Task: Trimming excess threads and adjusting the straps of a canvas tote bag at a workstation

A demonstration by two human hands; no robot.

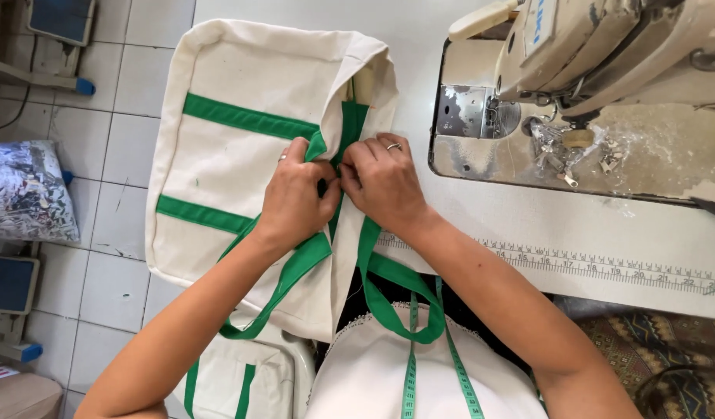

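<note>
A cream canvas tote bag (233, 167) with green straps lies across the table's left edge, its open mouth toward the sewing machine. My left hand (294, 198) pinches the green strap (326, 147) at the bag's rim. My right hand (384, 180) pinches the same spot from the other side, fingertips touching the left hand's. A ring shows on each hand. Two green handle loops (388, 306) hang down toward my lap.
A beige sewing machine (598, 46) stands at the upper right on a white table (528, 225) with a printed ruler strip (605, 268). A green tape measure (410, 372) hangs down my front. Another cream bag (233, 376) lies below. A bundle of printed fabric (24, 190) sits on the tiled floor.
</note>
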